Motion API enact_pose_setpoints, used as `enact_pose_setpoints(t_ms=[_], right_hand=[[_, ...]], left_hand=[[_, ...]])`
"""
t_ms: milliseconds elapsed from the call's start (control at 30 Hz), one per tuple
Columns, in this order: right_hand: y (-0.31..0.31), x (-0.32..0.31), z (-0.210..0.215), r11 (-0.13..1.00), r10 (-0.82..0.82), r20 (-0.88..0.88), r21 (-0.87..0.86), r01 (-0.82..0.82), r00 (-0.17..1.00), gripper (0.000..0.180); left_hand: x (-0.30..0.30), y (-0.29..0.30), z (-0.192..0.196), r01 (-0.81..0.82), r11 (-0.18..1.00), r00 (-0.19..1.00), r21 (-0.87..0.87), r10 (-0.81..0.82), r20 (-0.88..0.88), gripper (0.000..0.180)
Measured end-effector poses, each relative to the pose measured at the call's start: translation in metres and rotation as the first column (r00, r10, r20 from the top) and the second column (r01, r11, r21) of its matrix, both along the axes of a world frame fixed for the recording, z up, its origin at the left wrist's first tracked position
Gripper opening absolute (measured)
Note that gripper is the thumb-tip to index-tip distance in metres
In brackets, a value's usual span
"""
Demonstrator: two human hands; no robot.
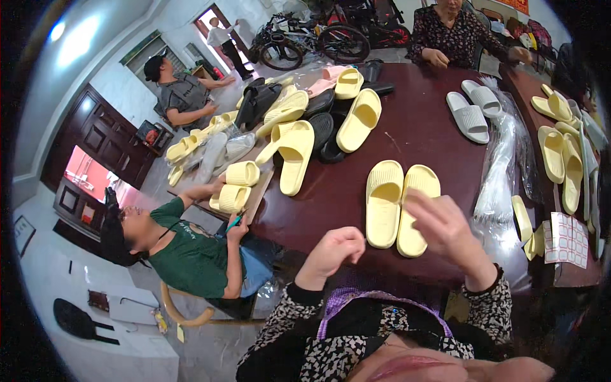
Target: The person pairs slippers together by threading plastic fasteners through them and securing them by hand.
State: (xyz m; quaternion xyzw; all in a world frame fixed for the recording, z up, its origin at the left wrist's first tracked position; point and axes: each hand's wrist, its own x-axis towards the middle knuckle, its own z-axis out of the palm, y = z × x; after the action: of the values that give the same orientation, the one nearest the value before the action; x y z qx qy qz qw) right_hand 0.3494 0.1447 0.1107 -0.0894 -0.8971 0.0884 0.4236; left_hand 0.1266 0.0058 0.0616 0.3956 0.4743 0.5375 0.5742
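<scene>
A pair of pale yellow slippers [398,204] lies side by side, soles down, on the dark red-brown table [420,127] right in front of me. My right hand [445,232] hovers over the near end of the right slipper with its fingers spread, holding nothing. My left hand [334,249] is curled into a loose fist at the table's near edge, just left of the pair, and appears empty.
A heap of yellow, black and pink slippers [305,121] covers the table's left side, a grey pair [474,108] and clear plastic bags [503,165] sit on the right, with more yellow slippers [563,153] and a sticker sheet [569,239]. Three other people sit around the table.
</scene>
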Motion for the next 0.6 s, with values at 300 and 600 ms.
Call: enact_pose_setpoints(t_ms=[300, 600], right_hand=[[0.009, -0.01, -0.054, 0.996, 0.063, 0.044, 0.061, -0.066, 0.997, 0.028], [-0.015, 0.019, -0.036, 0.92, 0.288, -0.014, -0.272, -0.281, 0.957, 0.028]], left_hand=[[0.027, 0.018, -0.003, 0.184, 0.982, 0.982, -0.035, -0.182, 0.058, 0.007], [0.055, 0.066, 0.004, 0.058, 0.835, 0.931, 0.548, 0.153, -0.331, 0.022]])
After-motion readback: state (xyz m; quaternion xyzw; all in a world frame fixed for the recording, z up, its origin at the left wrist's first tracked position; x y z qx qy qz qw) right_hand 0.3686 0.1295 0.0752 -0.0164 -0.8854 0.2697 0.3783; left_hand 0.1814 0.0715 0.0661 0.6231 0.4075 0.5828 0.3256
